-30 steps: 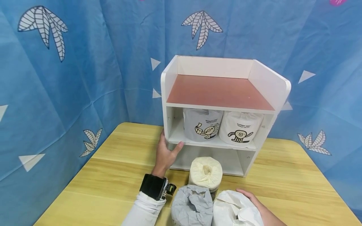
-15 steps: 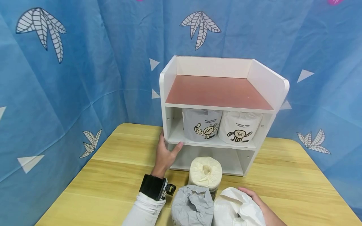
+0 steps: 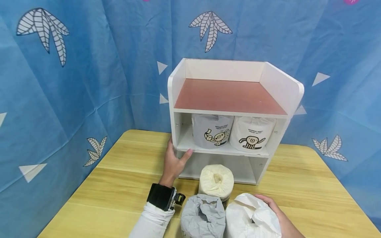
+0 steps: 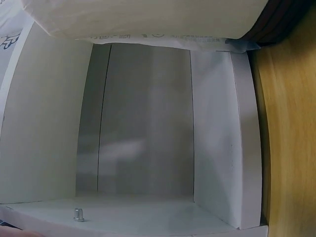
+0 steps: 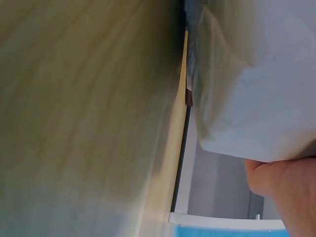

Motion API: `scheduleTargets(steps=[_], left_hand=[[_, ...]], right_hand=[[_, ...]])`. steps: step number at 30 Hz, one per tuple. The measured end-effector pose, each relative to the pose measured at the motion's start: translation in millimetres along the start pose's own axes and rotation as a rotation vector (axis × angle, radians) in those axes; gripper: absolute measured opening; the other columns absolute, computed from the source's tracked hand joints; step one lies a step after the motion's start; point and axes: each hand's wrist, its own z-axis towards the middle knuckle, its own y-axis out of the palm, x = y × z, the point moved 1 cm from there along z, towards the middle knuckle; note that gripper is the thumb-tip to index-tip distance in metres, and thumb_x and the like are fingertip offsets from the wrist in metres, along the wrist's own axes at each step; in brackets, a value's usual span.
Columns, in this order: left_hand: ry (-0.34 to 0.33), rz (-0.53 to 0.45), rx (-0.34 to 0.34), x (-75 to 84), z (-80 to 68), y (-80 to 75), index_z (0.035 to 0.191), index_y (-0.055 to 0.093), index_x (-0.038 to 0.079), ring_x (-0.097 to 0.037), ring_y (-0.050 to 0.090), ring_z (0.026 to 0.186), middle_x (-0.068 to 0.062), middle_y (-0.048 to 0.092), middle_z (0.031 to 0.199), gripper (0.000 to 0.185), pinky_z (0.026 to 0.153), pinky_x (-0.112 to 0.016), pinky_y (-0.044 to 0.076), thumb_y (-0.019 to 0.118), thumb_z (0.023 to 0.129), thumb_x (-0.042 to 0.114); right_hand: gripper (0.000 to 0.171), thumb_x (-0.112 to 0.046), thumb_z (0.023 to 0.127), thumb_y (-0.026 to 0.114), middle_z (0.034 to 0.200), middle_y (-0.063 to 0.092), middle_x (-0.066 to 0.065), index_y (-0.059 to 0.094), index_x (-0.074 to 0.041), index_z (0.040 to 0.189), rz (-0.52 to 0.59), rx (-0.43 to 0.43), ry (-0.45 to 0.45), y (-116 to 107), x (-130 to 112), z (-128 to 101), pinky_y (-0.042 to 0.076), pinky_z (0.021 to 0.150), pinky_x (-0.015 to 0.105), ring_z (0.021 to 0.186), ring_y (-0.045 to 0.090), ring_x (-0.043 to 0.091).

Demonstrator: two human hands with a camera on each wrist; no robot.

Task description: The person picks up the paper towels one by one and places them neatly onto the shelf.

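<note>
Two hands busy | left hand gripping white shelf unit at its left panel | right hand curled round white-wrapped roll | beside grey-wrapped roll on wooden table

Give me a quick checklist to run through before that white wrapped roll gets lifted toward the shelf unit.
1. Right hand wraps the white wrapped roll: ok, fingers curl round its right side; how firm the grip is, cannot tell.
2. Left hand steadies the shelf unit: ok, it holds the left front edge.
3. Middle shelf has room: not ok, two printed rolls fill most of it.
4. Bottom compartment free: ok in the left wrist view, though the unwrapped roll stands before its opening.
5. Top shelf free: ok.
</note>
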Motion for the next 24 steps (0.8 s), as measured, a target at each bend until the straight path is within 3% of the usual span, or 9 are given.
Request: scheduleTargets(steps=[5,10,18,24], left_hand=[[-0.002,-0.008,0.003,-0.4,-0.4,0.4,0.152,0.023,0.004,-0.036,0.039,0.132,-0.019,0.04,0.146,0.085,0.111,-0.053,0.025,0.074,0.085,0.011],[0.001,-0.009,0.01,0.0,-0.4,0.2,0.152,0.023,0.005,-0.035,0.039,0.132,-0.019,0.04,0.146,0.085,0.112,-0.054,0.024,0.074,0.085,0.012],[-0.019,0.005,0.005,2.0,0.6,-0.1,0.152,0.021,0.001,-0.037,0.038,0.132,-0.022,0.038,0.146,0.085,0.112,-0.054,0.024,0.073,0.084,0.005],[-0.036,0.012,-0.012,26.7,-2.4,-1.5,0.149,0.02,-0.008,-0.043,0.038,0.13,-0.03,0.037,0.143,0.082,0.111,-0.055,0.025,0.07,0.084,-0.001]], right_hand=[[0.08,-0.008,0.086,0.068,0.148,0.039,0.0,0.022,-0.002,0.151,-0.064,0.023,-0.059,-2.1,1.5,0.0,0.042,0.097,0.022,0.128,0.044,0.01],[0.087,-0.007,0.081,0.072,0.147,0.04,0.005,0.019,0.008,0.148,-0.084,0.031,-0.089,-2.4,1.0,0.6,0.044,0.096,0.023,0.126,0.046,0.012],[0.093,-0.009,0.079,0.077,0.145,0.041,0.01,0.017,0.007,0.148,-0.038,0.058,-0.044,-2.1,-9.1,5.1,0.045,0.095,0.025,0.124,0.049,0.016],[0.104,0.0,0.07,0.082,0.142,0.042,0.013,0.014,0.009,0.148,-0.055,0.101,-0.023,-3.5,-20.6,8.7,0.046,0.094,0.025,0.121,0.05,0.017]])
